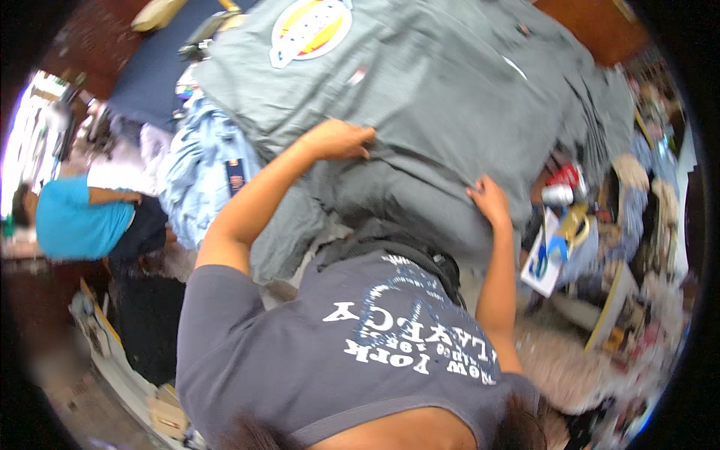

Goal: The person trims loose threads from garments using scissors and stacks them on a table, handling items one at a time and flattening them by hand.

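A large grey garment [450, 90] lies spread over the work surface ahead of me, its near part hanging down toward my waist. A round white, yellow and red label [311, 30] shows on its far left part. My left hand [335, 140] is closed on the near fold of the cloth, thumb and fingers pinched together. Farther right along that fold, my right hand [491, 201] also pinches the fabric. Between the hands the cloth runs in a loose, creased line. What lies under the garment is hidden.
Light blue shirts [202, 157] are piled at the left of the garment. Beyond them sits another person in a blue top [82, 217]. On the right are a roll of tape [577, 231], a white card [541, 255], a small can-like thing [557, 195] and heaps of cloth.
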